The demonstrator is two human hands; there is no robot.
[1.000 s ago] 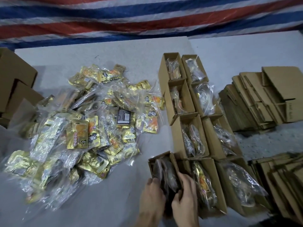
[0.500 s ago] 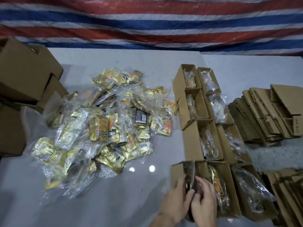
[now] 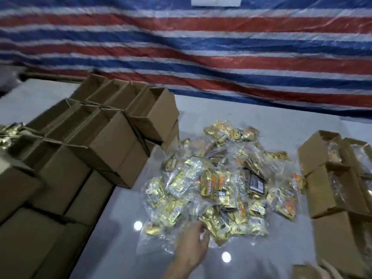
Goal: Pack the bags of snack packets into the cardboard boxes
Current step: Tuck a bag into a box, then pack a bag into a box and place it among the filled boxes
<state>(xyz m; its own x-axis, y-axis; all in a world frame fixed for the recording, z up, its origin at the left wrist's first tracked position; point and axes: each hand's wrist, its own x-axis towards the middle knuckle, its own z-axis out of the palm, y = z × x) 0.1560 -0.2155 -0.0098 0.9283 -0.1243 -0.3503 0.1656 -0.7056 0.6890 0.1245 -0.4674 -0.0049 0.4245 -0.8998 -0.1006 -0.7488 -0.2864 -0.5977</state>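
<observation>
A heap of clear bags of gold snack packets point(image 3: 223, 186) lies in the middle of the grey table point(image 3: 124, 238). My left hand point(image 3: 191, 244) reaches to the heap's near edge, fingers loosely bent, fingertips at a clear bag, with nothing gripped. Open cardboard boxes with bags inside point(image 3: 332, 190) stand in a row at the right. My right hand point(image 3: 320, 272) is a blur at the bottom right corner, beside a box; its fingers cannot be made out.
A tall stack of open empty cardboard boxes point(image 3: 112, 141) fills the left side, close to the heap. A red, white and blue striped tarp point(image 3: 221, 47) hangs behind the table. Some gold packets point(image 3: 10, 131) lie at the far left.
The view has swung left and up. My left hand has left the near box and moved over to the heap of bags. The right hand has dropped to the frame's corner.
</observation>
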